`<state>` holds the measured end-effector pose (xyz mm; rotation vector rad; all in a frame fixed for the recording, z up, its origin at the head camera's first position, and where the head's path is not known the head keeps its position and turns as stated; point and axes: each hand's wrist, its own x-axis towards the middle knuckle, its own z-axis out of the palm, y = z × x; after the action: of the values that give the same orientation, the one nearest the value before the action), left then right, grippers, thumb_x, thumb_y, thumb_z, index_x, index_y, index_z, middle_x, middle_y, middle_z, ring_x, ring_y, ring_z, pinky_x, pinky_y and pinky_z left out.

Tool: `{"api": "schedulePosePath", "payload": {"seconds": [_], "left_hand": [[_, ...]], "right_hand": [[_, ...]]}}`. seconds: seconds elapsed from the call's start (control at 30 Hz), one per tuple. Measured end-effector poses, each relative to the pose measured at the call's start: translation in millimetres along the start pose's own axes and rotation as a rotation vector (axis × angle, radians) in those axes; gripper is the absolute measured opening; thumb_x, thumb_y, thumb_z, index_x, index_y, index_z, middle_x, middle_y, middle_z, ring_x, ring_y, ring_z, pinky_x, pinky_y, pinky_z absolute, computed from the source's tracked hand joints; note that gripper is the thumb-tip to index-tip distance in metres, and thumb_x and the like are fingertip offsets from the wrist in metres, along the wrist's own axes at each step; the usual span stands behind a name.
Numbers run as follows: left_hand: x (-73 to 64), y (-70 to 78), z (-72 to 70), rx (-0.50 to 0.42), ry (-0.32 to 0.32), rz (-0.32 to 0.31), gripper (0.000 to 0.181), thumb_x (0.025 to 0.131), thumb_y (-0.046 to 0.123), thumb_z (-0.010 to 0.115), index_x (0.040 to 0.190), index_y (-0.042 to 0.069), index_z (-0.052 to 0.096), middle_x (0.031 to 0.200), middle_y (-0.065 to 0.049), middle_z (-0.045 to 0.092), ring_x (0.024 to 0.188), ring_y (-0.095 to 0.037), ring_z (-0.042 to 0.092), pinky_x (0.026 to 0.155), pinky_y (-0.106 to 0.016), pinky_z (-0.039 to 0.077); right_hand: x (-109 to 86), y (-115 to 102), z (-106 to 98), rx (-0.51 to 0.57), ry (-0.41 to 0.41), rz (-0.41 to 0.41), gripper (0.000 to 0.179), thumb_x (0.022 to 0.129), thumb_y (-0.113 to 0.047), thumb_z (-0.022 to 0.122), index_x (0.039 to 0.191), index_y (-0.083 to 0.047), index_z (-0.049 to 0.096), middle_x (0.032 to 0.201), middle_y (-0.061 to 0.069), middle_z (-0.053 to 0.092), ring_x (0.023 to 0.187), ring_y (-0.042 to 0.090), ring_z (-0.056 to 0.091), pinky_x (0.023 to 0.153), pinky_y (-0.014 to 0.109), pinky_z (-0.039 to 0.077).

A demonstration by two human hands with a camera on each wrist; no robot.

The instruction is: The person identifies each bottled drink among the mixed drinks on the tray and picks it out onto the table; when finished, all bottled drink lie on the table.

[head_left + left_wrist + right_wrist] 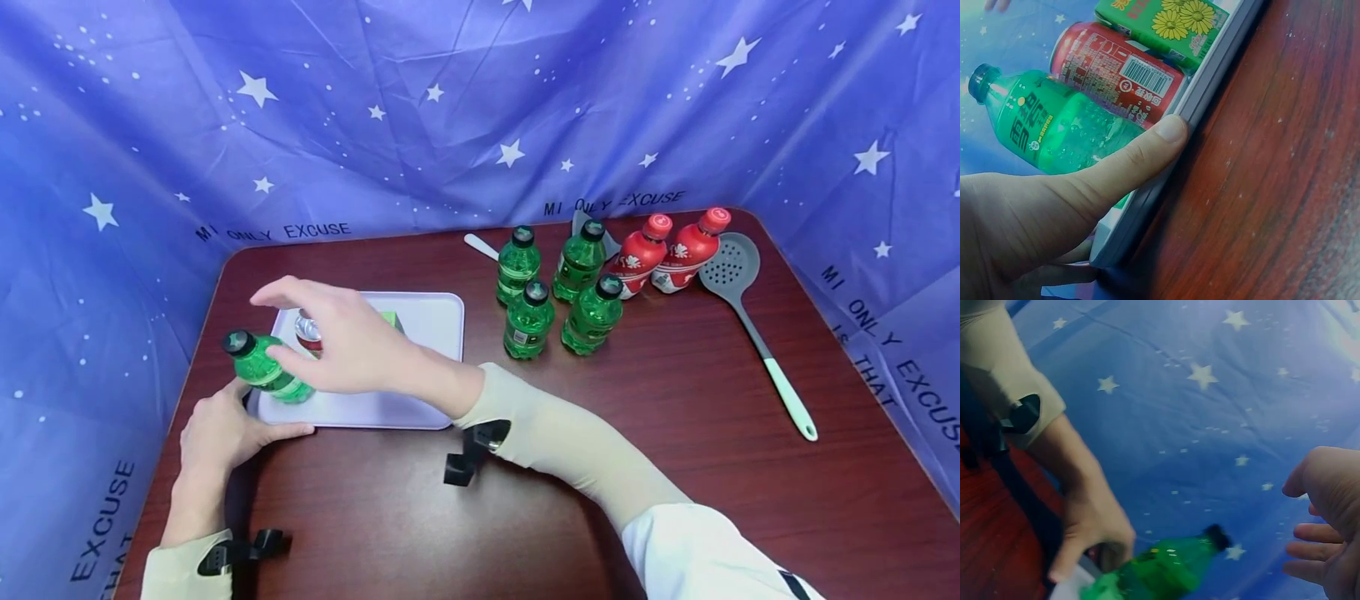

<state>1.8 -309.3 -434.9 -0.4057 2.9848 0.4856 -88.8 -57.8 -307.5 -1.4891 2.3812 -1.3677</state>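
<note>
A pale tray (pixel 442 333) stands at the table's left side, carrying a green bottle (pixel 273 371), a red can (pixel 1116 75) and a green carton with yellow flowers (pixel 1169 28). My left hand (pixel 221 429) grips the tray's near left corner; in the left wrist view the thumb lies on the tray rim (pixel 1210 69) with fingers partly hidden below. The bottle stands beside that thumb, its black cap toward the left. Above the tray, my right hand (pixel 348 337) has thumb and fingers spread, holding nothing; in the right wrist view it is apart from the bottle. It covers much of the can and carton in the head view.
Several green bottles (pixel 529 321) and two red bottles (pixel 640 257) stand right of the tray. A grey slotted skimmer (pixel 731 262) with a mint handle lies at far right. Behind the bottles lies another utensil with a white handle (pixel 481 246). Star-printed curtain (pixel 450 117) surrounds the table.
</note>
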Motion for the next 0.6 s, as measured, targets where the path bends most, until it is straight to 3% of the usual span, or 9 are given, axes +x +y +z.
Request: {"api": "schedulePosePath", "payload": {"seconds": [0.17,0.2,0.33,0.6], "left_hand": [[0.2,0.5,0.5,0.007,-0.007,-0.007,0.125,0.051,0.082,0.092,0.139,0.000,0.057,0.121,-0.041,0.067,0.105,-0.060,0.065,0.066,-0.063,0.054],[-0.2,0.1,0.5,0.009,-0.008,-0.008,0.124,0.051,0.083,0.091,0.137,-0.001,0.058,0.120,-0.040,0.067,0.104,-0.059,0.065,0.066,-0.063,0.055],[-0.7,0.0,0.8,0.007,-0.002,0.002,0.117,0.052,0.083,0.090,0.129,0.000,0.062,0.118,-0.037,0.070,0.102,-0.058,0.066,0.066,-0.063,0.055],[-0.1,1.3,-0.7,0.010,-0.014,0.003,0.123,0.052,0.086,0.088,0.137,0.003,0.057,0.121,-0.039,0.068,0.104,-0.060,0.066,0.065,-0.062,0.054]], "right_hand": [[12.8,-1.6,27.7,-0.146,-0.127,0.040,0.057,0.100,-0.030,0.071,0.151,-0.014,0.052,0.149,-0.003,0.059,0.127,0.005,0.059,0.109,0.009,0.038],[15.1,-1.3,33.6,-0.167,-0.147,0.044,0.059,0.100,-0.032,0.071,0.153,-0.014,0.050,0.151,-0.003,0.058,0.138,0.005,0.052,0.114,0.008,0.034],[20.9,2.2,52.0,-0.207,-0.182,0.040,0.067,0.100,-0.035,0.071,0.157,-0.013,0.045,0.157,0.000,0.052,0.149,0.008,0.044,0.122,0.007,0.023],[22.2,8.1,68.5,-0.268,-0.246,0.065,0.075,0.102,-0.033,0.070,0.163,-0.010,0.033,0.160,0.005,0.048,0.147,0.011,0.047,0.122,0.012,0.030]]}}
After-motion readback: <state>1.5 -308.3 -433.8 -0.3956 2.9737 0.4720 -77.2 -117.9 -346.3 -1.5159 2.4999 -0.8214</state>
